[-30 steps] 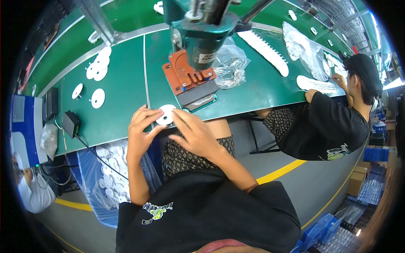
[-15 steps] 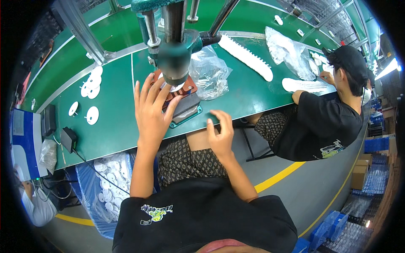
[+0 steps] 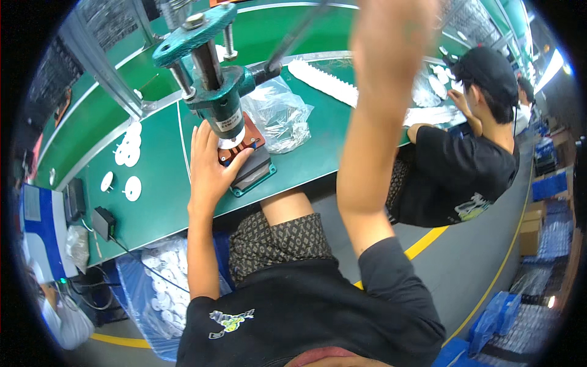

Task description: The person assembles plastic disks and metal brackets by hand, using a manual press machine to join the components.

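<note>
A green hand press (image 3: 227, 101) stands over a brown fixture block (image 3: 249, 136) on a dark base with a green plate. Beneath the press head, a white disc (image 3: 232, 142) rests on the fixture, partly hidden. My left hand (image 3: 209, 160) lies at the fixture's left side, fingers stretched up beside the disc and thumb against the near edge; it is open. High up on the right is my right hand (image 3: 394, 37), smeared by motion, its fingers unreadable. The press lever (image 3: 299, 35) slants up to the left of it; contact between the two cannot be made out.
White discs with stems (image 3: 132, 188) lie left on the green table (image 3: 156, 211). A clear plastic bag (image 3: 278, 119) sits right of the press, near a row of white parts (image 3: 321, 79). Below left is a blue-lined bin (image 3: 137, 293) of discs. A co-worker (image 3: 465, 147) sits right.
My right hand has swung from the table's front edge to high up on the right. My left hand stays at the fixture. The whole view has shifted and tilted somewhat.
</note>
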A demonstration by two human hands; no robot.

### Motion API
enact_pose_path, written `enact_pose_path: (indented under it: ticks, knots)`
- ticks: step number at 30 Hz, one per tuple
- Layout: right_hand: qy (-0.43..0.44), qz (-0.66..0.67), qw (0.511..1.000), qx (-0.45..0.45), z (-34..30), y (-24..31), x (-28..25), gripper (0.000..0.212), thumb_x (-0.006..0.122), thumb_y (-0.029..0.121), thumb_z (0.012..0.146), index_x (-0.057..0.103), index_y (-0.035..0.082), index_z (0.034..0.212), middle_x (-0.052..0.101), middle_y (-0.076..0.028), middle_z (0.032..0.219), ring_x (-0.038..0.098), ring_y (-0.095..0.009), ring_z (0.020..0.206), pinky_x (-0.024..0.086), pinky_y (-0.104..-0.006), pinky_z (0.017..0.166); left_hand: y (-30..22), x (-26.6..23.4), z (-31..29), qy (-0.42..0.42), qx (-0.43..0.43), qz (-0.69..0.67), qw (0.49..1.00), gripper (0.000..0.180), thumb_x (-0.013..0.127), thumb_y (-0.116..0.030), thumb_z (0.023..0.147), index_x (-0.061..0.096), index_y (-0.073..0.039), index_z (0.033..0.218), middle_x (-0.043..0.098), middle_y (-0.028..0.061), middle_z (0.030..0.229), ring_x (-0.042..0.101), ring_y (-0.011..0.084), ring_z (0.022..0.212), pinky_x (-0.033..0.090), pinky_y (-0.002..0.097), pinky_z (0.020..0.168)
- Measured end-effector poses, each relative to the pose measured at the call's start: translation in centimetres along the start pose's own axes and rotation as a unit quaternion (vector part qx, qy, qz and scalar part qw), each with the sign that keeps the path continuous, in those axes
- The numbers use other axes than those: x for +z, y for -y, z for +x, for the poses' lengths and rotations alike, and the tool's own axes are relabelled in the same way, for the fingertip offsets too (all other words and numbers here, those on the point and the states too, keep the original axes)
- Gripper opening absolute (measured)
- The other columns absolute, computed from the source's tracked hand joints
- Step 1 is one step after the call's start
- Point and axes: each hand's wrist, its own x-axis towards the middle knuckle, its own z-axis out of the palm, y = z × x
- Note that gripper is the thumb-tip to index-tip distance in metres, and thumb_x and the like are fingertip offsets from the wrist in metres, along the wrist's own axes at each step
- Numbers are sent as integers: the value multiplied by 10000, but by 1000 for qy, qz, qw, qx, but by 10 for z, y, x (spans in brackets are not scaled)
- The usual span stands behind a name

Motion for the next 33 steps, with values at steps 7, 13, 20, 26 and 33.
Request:
enact_pose_path:
  ticks: [7,13,20,26,33]
  knots:
    - [-261,-63,946,-184,-202,-56,3,454,327,349,1053,502,81,730,540,-95,706,569,-259,626,488,-503,764,9,11,-3,8,22,38,999,645,803,-173,717,529,20,1268,498,205,1367,429,405,1329,257,539,1184]
    - [-278,197,934,-111,-57,-3,40,469,345,310,1038,477,-50,1308,545,-269,1292,583,-396,1151,398,-540,1058,12,5,-13,-93,109,115,983,430,792,-148,719,636,10,1087,594,194,1248,547,364,1215,322,546,1148]
    - [21,-308,931,-197,-169,-69,16,814,915,405,651,503,64,1265,517,-205,1276,547,-361,1177,461,-494,1020,-36,-14,-85,-107,4,-127,986,434,773,-239,821,648,5,1158,676,160,1164,630,315,1151,333,470,1153]
    - [133,-399,904,-81,-254,-103,29,772,933,286,601,606,2,1240,598,-202,1256,614,-350,1108,510,-442,941,-65,1,-124,66,-314,-511,798,374,487,-187,1054,523,46,1344,626,75,1191,588,147,1058,484,324,939]
    - [-247,-346,884,193,-228,-132,-106,710,786,49,749,452,-12,1373,600,-203,1313,633,-263,1146,516,-377,953,28,-86,-97,-104,-125,131,978,287,638,-105,918,648,4,1183,547,218,1380,497,376,1307,353,474,1112]
